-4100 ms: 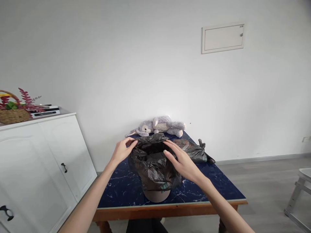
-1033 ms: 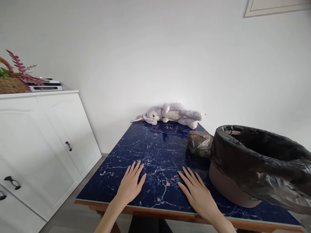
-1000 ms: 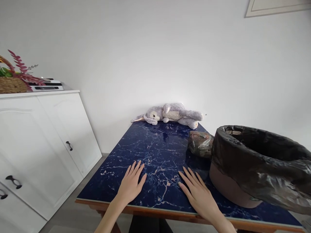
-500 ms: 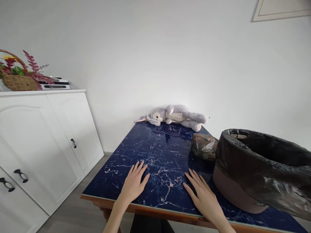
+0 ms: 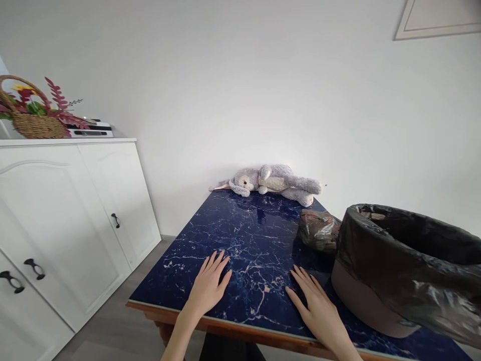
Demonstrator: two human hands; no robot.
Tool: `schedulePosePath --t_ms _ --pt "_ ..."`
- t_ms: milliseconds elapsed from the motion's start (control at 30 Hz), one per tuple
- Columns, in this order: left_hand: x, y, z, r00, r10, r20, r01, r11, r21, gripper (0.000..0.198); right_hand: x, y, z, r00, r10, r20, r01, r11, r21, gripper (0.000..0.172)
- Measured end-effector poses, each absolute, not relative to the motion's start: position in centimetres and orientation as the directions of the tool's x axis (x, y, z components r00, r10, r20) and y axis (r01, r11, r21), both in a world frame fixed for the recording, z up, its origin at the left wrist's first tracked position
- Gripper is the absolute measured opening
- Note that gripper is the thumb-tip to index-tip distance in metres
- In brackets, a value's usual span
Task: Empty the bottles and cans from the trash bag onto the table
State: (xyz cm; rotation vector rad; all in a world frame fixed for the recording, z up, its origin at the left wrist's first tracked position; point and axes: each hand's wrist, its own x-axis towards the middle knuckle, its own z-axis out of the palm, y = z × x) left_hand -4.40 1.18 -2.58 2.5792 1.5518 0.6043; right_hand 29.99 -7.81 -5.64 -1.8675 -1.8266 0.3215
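Observation:
My left hand (image 5: 209, 284) lies flat, fingers stretched out, on the blue marble-patterned tabletop (image 5: 240, 235) near its front edge. Palm down on the same surface, my right hand (image 5: 314, 304) has its fingers extended and holds nothing. Just right of it stands a brown bin (image 5: 370, 301), with a black plastic bag (image 5: 379, 250) folded over its rim. A dark, shiny plastic-wrapped bundle (image 5: 319, 230) rests behind my right hand, against the bin's left side. At the far edge a grey plush rabbit (image 5: 276, 180) lies on its side.
To the left stands a white cabinet (image 5: 105, 200) with black handles. On top are a wicker basket (image 5: 39, 125) of artificial flowers and a white and black device (image 5: 92, 131). A plain wall (image 5: 233, 90) rises behind the table, with a framed panel (image 5: 439, 20) at upper right.
The view has shifted slightly, so the scene sits a little further right and lower. Both hands stay flat on the table, and no object has moved.

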Motion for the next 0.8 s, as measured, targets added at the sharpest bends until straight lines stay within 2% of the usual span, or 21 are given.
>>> schedulePosePath --t_ms 333,567,800 --pt "-4.47 1.42 -2.84 0.421 0.85 0.317 0.825 -0.504 0.256 0.057 29.99 -7.87 -5.68 0.058 0.965 0.257 0.865 0.08 -0.496 0.07" --pt "-4.56 1.62 -3.11 0.426 0.843 0.329 0.82 -0.513 0.253 0.056 30.14 -7.88 -5.55 0.07 0.976 0.208 0.854 0.05 -0.518 0.074" --pt "-4.4 1.37 -2.68 0.422 0.856 0.299 0.828 -0.498 0.258 0.057 30.02 -7.94 -5.76 0.059 0.964 0.258 0.861 0.082 -0.502 0.072"
